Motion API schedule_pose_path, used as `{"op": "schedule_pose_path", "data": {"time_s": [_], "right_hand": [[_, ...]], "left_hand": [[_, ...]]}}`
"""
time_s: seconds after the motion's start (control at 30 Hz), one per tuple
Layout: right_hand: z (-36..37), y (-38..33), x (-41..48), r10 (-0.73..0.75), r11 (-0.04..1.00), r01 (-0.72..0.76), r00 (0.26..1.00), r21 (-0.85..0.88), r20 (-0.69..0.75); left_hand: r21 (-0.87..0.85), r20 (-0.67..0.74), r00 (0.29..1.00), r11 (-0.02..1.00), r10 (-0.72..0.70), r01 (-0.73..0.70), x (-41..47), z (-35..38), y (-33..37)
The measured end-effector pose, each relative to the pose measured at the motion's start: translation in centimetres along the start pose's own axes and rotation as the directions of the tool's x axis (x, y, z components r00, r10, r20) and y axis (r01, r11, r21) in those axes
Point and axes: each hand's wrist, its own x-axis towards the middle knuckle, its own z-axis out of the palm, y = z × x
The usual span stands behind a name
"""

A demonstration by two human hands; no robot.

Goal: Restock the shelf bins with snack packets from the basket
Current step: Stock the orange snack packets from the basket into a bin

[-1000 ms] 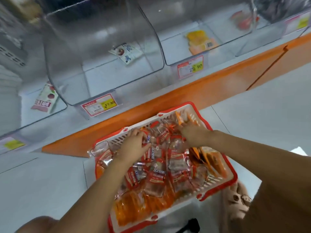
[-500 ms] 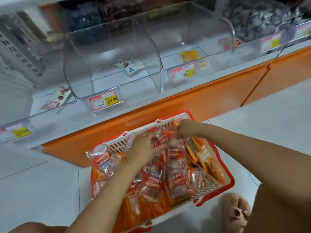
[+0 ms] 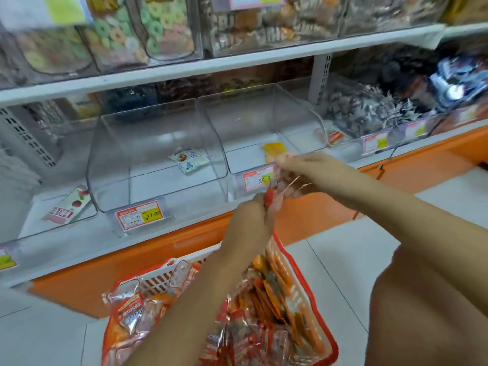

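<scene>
**Both hands hold a bunch of packets in front of the bins**

The bunch of snack packets (image 3: 274,199) is in the air above the basket, level with the front edge of the lower shelf, and is too blurred for a count. The left hand (image 3: 249,220) has its fingers curled round the lower end of the bunch. The right hand (image 3: 301,173) grips the upper end, with clear wrapper edges sticking out under its fingers. The two hands are close together, the right one higher and nearer the shelf.

Below them the red basket (image 3: 307,286) stands on the white tiled floor (image 3: 343,260), against the orange shelf base (image 3: 105,273). It is heaped with more red and orange packets (image 3: 132,310).

Behind the hands are two clear bins side by side. The left bin (image 3: 126,143) holds a single blue-printed packet (image 3: 188,160) and carries a price tag reading 17.80 (image 3: 140,215). The right bin (image 3: 298,114) holds a yellow packet (image 3: 274,149), and its price tag (image 3: 257,179) is partly covered by the right hand. Further left on the shelf lies a pink packet (image 3: 66,207). On the upper shelf (image 3: 237,59) the bins are full, one with ring-shaped sweets (image 3: 158,25).
</scene>
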Motion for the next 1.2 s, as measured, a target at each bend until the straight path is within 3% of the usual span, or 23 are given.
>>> {"op": "schedule_pose_path", "data": {"time_s": [0.13,0.23,0.3,0.4,0.47,0.57,0.8,0.97,1.07,1.17,1.2], "right_hand": [[-4.9,0.7,0.3,-0.048,0.999,0.047,0.98,-0.007,-0.195],[-8.1,2.0,1.0,-0.089,0.995,0.082,0.989,-0.058,-0.118],[-10.1,2.4,1.4,-0.148,0.989,0.143,0.98,-0.046,-0.134],[-13.5,2.7,3.1,-0.131,0.989,0.147,0.935,0.023,-0.33],[-16.1,3.1,5.4,-0.098,0.989,0.138,0.884,0.055,-0.457],[-19.5,4.5,10.3,-0.05,0.999,0.037,0.834,-0.035,-0.55],[-21.2,8.3,23.2,0.128,0.935,-0.243,0.91,-0.258,-0.394],[-19.8,9.7,29.5,0.267,0.936,-0.307,0.938,-0.171,-0.222],[-18.6,9.4,30.3,0.296,0.92,-0.339,0.93,-0.197,-0.217],[-17.9,8.5,30.9,0.223,0.857,-0.338,0.924,-0.389,-0.31],[-18.0,8.4,31.0,0.181,0.87,-0.314,0.921,-0.381,-0.345]], "left_hand": [[-0.318,0.007,0.997,0.946,-0.073,0.071,3.4,-0.2,3.3],[-0.363,0.006,1.0,0.932,0.006,-0.004,6.5,0.6,5.4],[-0.323,0.004,1.0,0.946,0.027,-0.025,9.3,1.5,6.2],[-0.226,0.014,0.999,0.973,-0.043,0.045,13.3,3.1,5.8],[-0.029,0.06,0.988,0.989,-0.141,0.143,15.1,4.1,4.4],[0.201,0.12,0.951,0.945,-0.284,0.257,16.6,5.2,2.7],[0.211,0.217,0.889,0.909,-0.402,0.36,18.0,5.9,1.4],[0.175,0.242,0.866,0.897,-0.438,0.405,18.2,6.1,0.9],[0.17,0.252,0.858,0.893,-0.448,0.417,18.2,6.1,1.1],[0.217,0.253,0.862,0.894,-0.44,0.393,18.1,5.9,1.5],[0.213,0.253,0.864,0.896,-0.435,0.389,18.1,5.9,1.4]]}}
